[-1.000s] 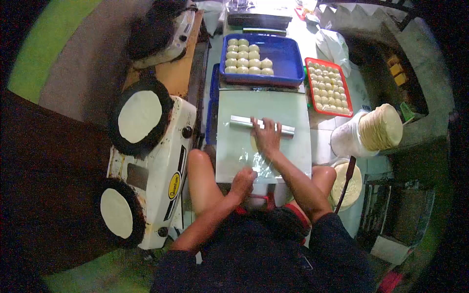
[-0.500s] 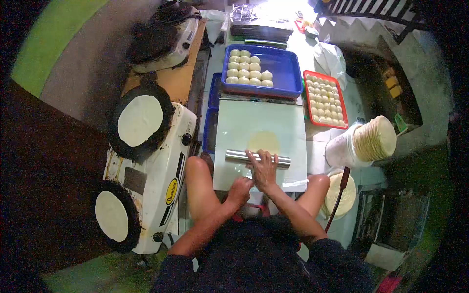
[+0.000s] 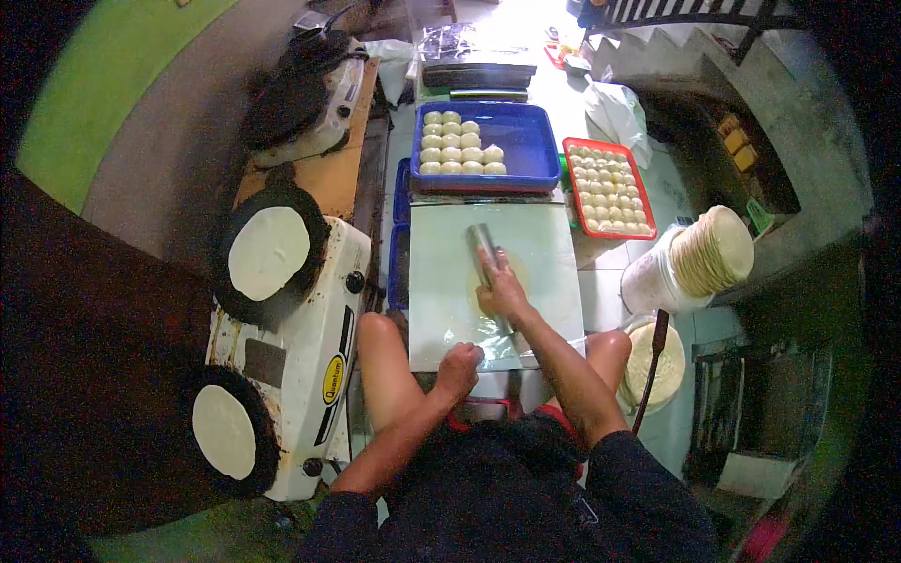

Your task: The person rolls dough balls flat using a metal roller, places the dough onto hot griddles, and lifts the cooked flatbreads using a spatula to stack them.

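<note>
My right hand [image 3: 503, 287] is closed round a metal rolling pin [image 3: 480, 242], which lies nearly lengthwise on the pale board [image 3: 436, 281]. Under the pin is a thin, flat dough round [image 3: 518, 272]. At the board's near edge my left hand [image 3: 459, 369] is closed on the edge of a clear plastic sheet [image 3: 488, 338]. Beyond the board, a blue tray [image 3: 530, 141] holds several dough balls [image 3: 450, 141] on its left side.
A red tray [image 3: 642, 188] of dough balls is at the right, near a white bucket [image 3: 652, 281] topped by stacked flatbreads [image 3: 718, 249]. Left, a white stove [image 3: 328, 310] carries two black pans with flatbreads [image 3: 269, 253]. A dark-handled spatula [image 3: 651, 371] stands right.
The rolling pin has swung from crosswise to nearly lengthwise over the dough, with my right hand still on it. My left hand has stayed near the board's edge. The view has shifted slightly.
</note>
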{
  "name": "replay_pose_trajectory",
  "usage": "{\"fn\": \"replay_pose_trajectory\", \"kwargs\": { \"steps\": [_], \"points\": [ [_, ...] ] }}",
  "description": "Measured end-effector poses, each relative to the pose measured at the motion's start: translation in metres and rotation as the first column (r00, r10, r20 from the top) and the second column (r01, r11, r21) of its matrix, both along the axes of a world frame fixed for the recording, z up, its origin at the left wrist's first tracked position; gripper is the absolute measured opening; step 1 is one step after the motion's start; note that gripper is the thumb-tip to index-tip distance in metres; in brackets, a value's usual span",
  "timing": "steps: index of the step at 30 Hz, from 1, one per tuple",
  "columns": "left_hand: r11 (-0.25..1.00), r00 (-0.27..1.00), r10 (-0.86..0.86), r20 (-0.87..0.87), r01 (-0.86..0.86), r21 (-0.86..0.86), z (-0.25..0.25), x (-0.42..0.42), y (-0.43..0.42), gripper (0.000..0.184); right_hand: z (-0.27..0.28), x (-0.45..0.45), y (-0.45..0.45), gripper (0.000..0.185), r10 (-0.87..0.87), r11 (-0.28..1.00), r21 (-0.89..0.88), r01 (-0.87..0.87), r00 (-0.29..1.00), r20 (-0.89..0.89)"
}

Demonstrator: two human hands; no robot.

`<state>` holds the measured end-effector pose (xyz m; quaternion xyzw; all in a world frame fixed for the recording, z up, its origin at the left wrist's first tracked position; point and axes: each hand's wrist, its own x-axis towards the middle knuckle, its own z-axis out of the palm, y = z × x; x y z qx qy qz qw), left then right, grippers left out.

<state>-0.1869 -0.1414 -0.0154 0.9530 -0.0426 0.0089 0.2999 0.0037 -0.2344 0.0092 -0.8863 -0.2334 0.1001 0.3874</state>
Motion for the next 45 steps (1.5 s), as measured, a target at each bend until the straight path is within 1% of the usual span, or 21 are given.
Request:
{"fn": "replay_pose_trajectory", "kwargs": {
  "steps": [1,3,4,6,8,11,12,15,16,19,23,24,27,28,32,35,39,40,43,44,45],
  "points": [
    [1.000,1.000,0.002,-0.013,-0.002,-0.019,0.007,0.000,0.000,0.018,0.002,-0.002,0.001,0.059,0.042,0.999,-0.028,-0.043,0.999,-0.028],
    [0.999,0.999,-0.001,-0.039,-0.001,-0.050,0.021,0.000,0.001,0.020,-0.003,-0.012,0.008,0.056,0.097,0.971,-0.235,-0.049,0.975,0.200],
    [0.999,0.999,-0.007,-0.051,0.005,-0.035,0.020,0.001,0.002,0.022,-0.011,-0.016,0.009,0.052,0.077,0.974,-0.226,0.013,0.919,0.386],
    [1.000,0.997,-0.017,-0.081,0.016,-0.006,0.014,0.001,0.001,0.024,-0.013,-0.019,0.010,0.050,-0.083,0.974,-0.154,0.166,0.893,0.442],
    [1.000,0.999,0.015,-0.047,-0.016,-0.024,0.006,-0.003,0.001,0.026,0.019,-0.027,0.008,0.051,-0.179,0.948,-0.194,0.252,0.927,0.329],
    [1.000,0.999,-0.001,-0.055,0.000,-0.010,-0.014,0.002,0.002,0.028,-0.016,-0.015,0.006,0.053,-0.074,0.985,-0.118,0.123,0.934,0.349],
    [1.000,0.998,-0.008,-0.066,0.009,0.006,-0.018,0.003,0.004,0.029,0.012,-0.024,0.006,0.049,-0.036,0.946,-0.290,0.144,0.936,0.350],
    [0.999,0.998,-0.027,-0.064,0.025,-0.025,-0.007,0.004,0.006,0.034,0.008,-0.014,0.015,0.042,-0.163,0.926,-0.281,0.251,0.940,0.301],
    [0.999,0.996,-0.034,-0.086,0.032,-0.029,-0.007,0.003,0.009,0.037,0.003,-0.012,0.015,0.033,-0.189,0.923,-0.221,0.314,0.873,0.449],
    [0.999,0.998,-0.033,-0.056,0.031,-0.034,-0.009,0.003,0.009,0.040,0.004,-0.001,0.007,0.028,-0.161,0.917,-0.250,0.310,0.862,0.481],
    [0.996,0.998,-0.004,-0.070,-0.003,-0.094,-0.001,0.000,0.006,0.031,0.000,0.015,0.012,0.023,-0.314,0.924,-0.028,0.380,0.802,0.508],
    [0.996,0.997,-0.005,-0.081,-0.003,-0.092,-0.002,0.000,0.007,0.031,0.001,0.022,0.012,0.023,-0.262,0.942,-0.103,0.319,0.893,0.366],
    [0.997,0.999,-0.007,-0.044,0.004,-0.079,-0.005,0.000,0.007,0.031,0.002,0.025,0.014,0.030,-0.256,0.963,-0.021,0.270,0.932,0.258],
    [0.997,1.000,-0.009,-0.022,0.007,-0.073,-0.007,-0.001,0.008,0.031,0.000,0.027,0.014,0.057,-0.207,0.974,-0.044,0.224,0.948,0.242],
    [0.998,0.998,-0.044,-0.035,0.042,-0.048,-0.011,0.001,0.010,0.033,-0.015,0.031,0.026,0.096,-0.155,0.988,0.021,0.154,0.974,0.162],
    [0.997,0.999,-0.038,0.006,0.038,-0.074,-0.006,-0.001,0.010,0.035,-0.009,0.019,0.023,0.092,0.059,0.993,-0.106,-0.044,0.987,0.147],
    [0.998,1.000,-0.026,0.005,0.026,-0.064,-0.010,-0.001,0.009,0.035,0.018,-0.012,0.019,0.081,0.184,0.909,-0.411,-0.067,0.950,0.253],
    [0.998,1.000,-0.028,-0.006,0.027,-0.053,-0.009,0.000,0.009,0.034,0.014,-0.017,0.017,0.072,0.193,0.919,-0.390,-0.056,0.927,0.322],
    [0.999,0.999,-0.007,-0.053,0.005,-0.033,0.005,-0.001,0.005,0.034,0.021,-0.026,0.001,0.063,0.301,0.909,-0.372,-0.187,0.912,0.278],
    [0.999,0.999,0.007,-0.045,-0.009,-0.031,0.010,-0.002,0.004,0.033,0.027,-0.028,-0.002,0.044,0.285,0.917,-0.346,-0.200,0.934,0.216],
    [0.999,0.999,0.020,-0.036,-0.021,-0.028,0.012,-0.003,0.002,0.033,0.024,-0.030,-0.007,0.039,0.277,0.921,-0.343,-0.185,0.931,0.240]
  ]
}}
